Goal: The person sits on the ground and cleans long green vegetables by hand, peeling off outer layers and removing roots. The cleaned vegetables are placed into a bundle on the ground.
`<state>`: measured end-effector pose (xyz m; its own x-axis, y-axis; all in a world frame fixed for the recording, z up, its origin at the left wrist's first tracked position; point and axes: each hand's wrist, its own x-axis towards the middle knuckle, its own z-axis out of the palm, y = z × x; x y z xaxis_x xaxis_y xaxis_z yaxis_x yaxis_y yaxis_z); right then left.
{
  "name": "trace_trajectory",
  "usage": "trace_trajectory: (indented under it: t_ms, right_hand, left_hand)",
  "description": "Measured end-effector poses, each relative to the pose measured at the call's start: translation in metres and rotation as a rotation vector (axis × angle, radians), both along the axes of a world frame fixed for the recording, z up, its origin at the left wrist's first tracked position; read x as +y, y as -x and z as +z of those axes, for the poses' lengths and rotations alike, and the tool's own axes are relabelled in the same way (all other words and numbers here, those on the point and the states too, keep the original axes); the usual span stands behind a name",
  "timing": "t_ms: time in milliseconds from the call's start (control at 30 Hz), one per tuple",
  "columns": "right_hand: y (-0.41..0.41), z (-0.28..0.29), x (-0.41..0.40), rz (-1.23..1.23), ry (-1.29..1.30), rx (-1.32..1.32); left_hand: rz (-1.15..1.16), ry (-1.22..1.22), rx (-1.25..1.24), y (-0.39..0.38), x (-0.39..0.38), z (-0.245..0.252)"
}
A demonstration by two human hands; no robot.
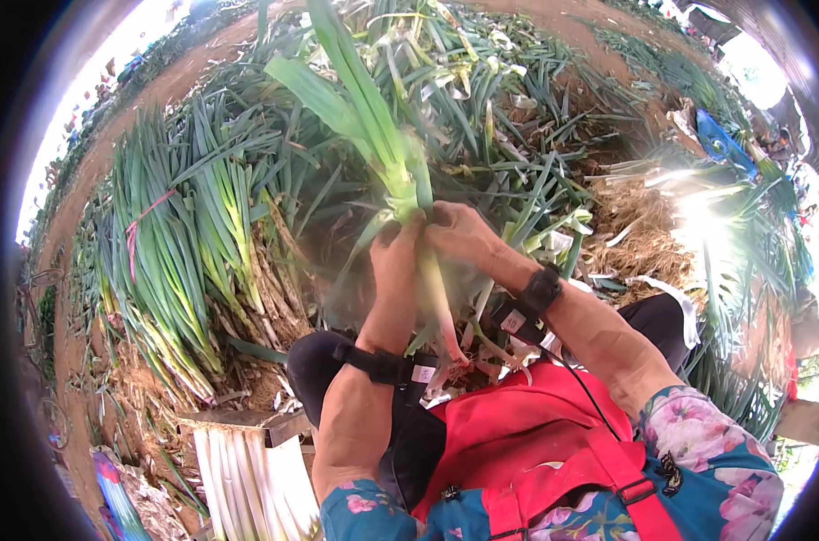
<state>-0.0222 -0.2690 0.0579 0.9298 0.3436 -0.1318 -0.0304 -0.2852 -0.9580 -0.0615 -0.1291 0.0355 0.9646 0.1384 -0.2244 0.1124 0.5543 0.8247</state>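
My left hand [397, 249] and my right hand [462, 233] meet at the middle of a large green onion [438, 287]. Both are closed around it where the leaves fan out from the stalk. Its broad green leaves point up and away from me, while the pale stalk slants down to the roots near my lap. A loose leaf hangs down by my left hand. Blur and the backs of my hands hide the fingertips. Each wrist wears a black strap with a small device.
Bundled green onions [159, 250] lie at the left, tied with pink string [133, 237]. Peeled white stalks [244, 480] rest by a wooden board [240, 418] at lower left. Leaf trimmings [443, 74] heap ahead. Rooty onions [643, 223] lie right. A red apron [524, 426] covers my lap.
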Motion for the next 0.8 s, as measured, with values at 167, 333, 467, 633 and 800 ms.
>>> trace_trajectory:
  t_ms: [167, 333, 467, 633, 800]
  right_hand:
    - [-0.005, -0.012, -0.007, -0.017, 0.101, -0.203]
    - [0.001, -0.010, -0.020, -0.015, -0.017, -0.066]
    - [0.000, -0.009, -0.026, -0.073, -0.072, 0.143]
    - [-0.007, -0.033, -0.056, 0.230, 0.087, -0.526]
    - [0.034, -0.011, -0.035, 0.111, -0.384, 0.035]
  left_hand:
    - [-0.006, -0.044, 0.053, -0.001, -0.007, -0.012]
    - [-0.076, -0.032, 0.055, -0.001, -0.011, -0.013]
    - [-0.123, -0.046, -0.016, 0.002, -0.012, -0.012]
    - [-0.135, 0.014, -0.070, 0.002, -0.012, 0.011]
    - [-0.130, 0.024, -0.152, 0.013, -0.009, 0.038]
